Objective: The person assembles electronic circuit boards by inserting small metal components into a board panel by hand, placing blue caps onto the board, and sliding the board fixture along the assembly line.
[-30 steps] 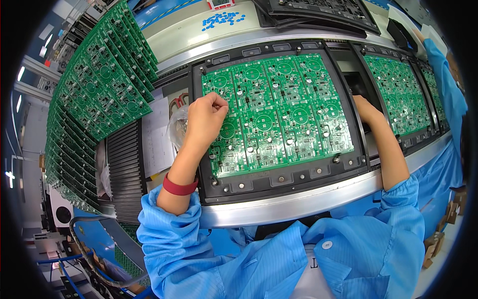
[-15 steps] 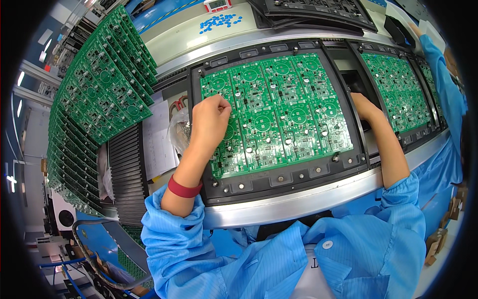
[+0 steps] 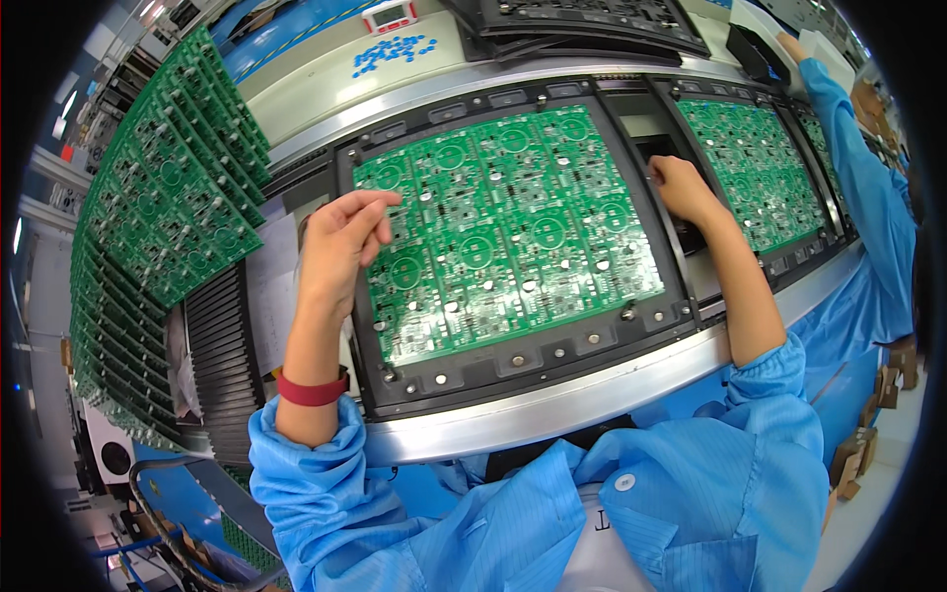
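Left grip: My thumb and fingers draw close together over the left edge of the nearest board; whether they pinch anything, or touch it, I cannot tell.
Right grip: My fingers curl inward at a dark recess just right of that board's frame; the fingertips are partly hidden, and I cannot tell whether they hold something.
Green circuit board panel: It lies flat in front of me, between my wrists, its left border partly covered by my fingers; glare whitens its lower part and the small print is unreadable.
Black carrier: It surrounds the panel, studs along its rim, behind a silver rail; my left wrist blocks part of its side.
Second panel: It sits in another frame beyond my right forearm; a third panel is cut short by a co-worker's blue sleeve.
Upright boards: They stand in a row at left, overlapping so that most faces are concealed.
Tabletop: Small blue pieces, too tiny to identify, lie scattered near a red-and-white digital device; stacked black frames run out of view at the top.
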`<state>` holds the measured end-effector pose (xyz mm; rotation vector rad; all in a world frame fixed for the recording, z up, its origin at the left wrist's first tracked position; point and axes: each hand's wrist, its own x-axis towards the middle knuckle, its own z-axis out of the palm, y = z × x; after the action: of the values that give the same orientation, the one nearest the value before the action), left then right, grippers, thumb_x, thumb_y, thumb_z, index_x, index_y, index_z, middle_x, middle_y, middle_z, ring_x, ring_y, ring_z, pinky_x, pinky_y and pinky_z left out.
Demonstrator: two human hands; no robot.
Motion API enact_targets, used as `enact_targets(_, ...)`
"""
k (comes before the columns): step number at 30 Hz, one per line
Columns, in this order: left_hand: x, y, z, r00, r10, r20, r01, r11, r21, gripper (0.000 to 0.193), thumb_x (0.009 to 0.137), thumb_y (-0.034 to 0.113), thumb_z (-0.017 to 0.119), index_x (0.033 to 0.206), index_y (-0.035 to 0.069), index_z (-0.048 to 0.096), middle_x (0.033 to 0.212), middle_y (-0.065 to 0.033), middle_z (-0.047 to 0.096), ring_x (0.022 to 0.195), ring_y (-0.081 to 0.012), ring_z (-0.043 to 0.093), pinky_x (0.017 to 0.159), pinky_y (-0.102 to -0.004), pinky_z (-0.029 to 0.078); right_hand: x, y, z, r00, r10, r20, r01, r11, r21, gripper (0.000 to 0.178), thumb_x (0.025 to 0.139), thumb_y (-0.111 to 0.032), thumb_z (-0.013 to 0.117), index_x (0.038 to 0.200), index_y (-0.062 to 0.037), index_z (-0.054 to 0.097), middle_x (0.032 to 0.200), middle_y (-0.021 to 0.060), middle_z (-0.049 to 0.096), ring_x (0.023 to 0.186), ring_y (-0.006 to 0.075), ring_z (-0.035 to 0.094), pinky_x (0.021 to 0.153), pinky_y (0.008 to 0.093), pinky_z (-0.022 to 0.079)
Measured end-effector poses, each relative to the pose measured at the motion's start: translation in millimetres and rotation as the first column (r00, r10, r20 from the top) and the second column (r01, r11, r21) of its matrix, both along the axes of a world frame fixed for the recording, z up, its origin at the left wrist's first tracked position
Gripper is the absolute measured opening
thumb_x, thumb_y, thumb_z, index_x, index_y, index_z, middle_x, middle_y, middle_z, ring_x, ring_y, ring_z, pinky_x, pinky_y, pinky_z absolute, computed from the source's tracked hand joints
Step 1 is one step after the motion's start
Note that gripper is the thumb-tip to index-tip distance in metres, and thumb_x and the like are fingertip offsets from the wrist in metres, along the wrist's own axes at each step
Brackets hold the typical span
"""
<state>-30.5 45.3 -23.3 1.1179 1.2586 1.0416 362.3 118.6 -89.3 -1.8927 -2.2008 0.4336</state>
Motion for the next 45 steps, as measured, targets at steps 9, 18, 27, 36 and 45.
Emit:
enact_targets(9,14.9,4.9,1.3,0.999,0.0,0.036,-0.002,0.999,0.053,0.009,0.079,0.001,0.051,0.085,0.001,0.058,0.061,-0.002,0.052,0.043,-0.0027,0.033,0.039,-0.0139,0.022,-30.5,-14.5,51.4,0.618,-0.131,-0.775,0.103,0.991,-0.085,0.005,0.077,-0.001,0.052,0.074,-0.0017,0.056,0.062,0.0024,0.053,0.054,0.0081,0.047,0.05,0.0193,0.038)
enact_targets(18,42.8,14.7,10.7,0.983,-0.091,-0.157,0.094,0.996,0.009,0.002,0.076,0.002,0.057,0.077,0.001,0.058,0.061,-0.0017,0.052,0.045,-0.0026,0.034,0.041,-0.0148,0.023,-43.9,-21.6,54.7,0.6,-0.037,-0.799,-0.086,0.99,-0.111,0.005,0.076,0.002,0.053,0.074,-0.0004,0.057,0.061,0.0021,0.054,0.052,0.0078,0.048,0.048,0.0176,0.039)
enact_targets(27,53.6,24.1,7.6,0.982,-0.071,-0.173,0.078,0.996,0.035,0.004,0.073,0.0,0.057,0.076,0.0,0.059,0.062,-0.0017,0.053,0.049,-0.0037,0.038,0.044,-0.0153,0.028,-55.4,-19.4,55.2,0.864,0.144,-0.483,-0.153,0.988,0.021,0.004,0.07,0.003,0.054,0.069,0.001,0.057,0.057,0.0029,0.053,0.048,0.0087,0.048,0.046,0.0196,0.039)
enact_targets(36,55.5,22.9,4.4,0.992,-0.052,-0.119,0.054,0.998,0.013,0.007,0.072,-0.002,0.055,0.076,0.0,0.06,0.064,-0.0024,0.054,0.052,-0.0047,0.041,0.046,-0.0151,0.03,-62.4,-16.9,53.6,0.92,0.212,-0.329,-0.184,0.976,0.114,0.001,0.067,0.002,0.055,0.067,0.0025,0.056,0.058,0.0032,0.054,0.048,0.0098,0.045,0.046,0.0227,0.038)
enact_targets(45,54.0,24.6,0.8,0.989,-0.038,-0.141,0.042,0.999,0.023,0.007,0.072,-0.001,0.055,0.077,0.0,0.06,0.066,-0.0029,0.055,0.055,-0.0054,0.042,0.048,-0.016,0.032,-67.5,-27.9,62.9,0.927,0.162,-0.339,-0.134,0.986,0.104,0.002,0.068,0.003,0.055,0.07,0.0015,0.056,0.06,0.0042,0.054,0.051,0.0125,0.045,0.05,0.0237,0.039)
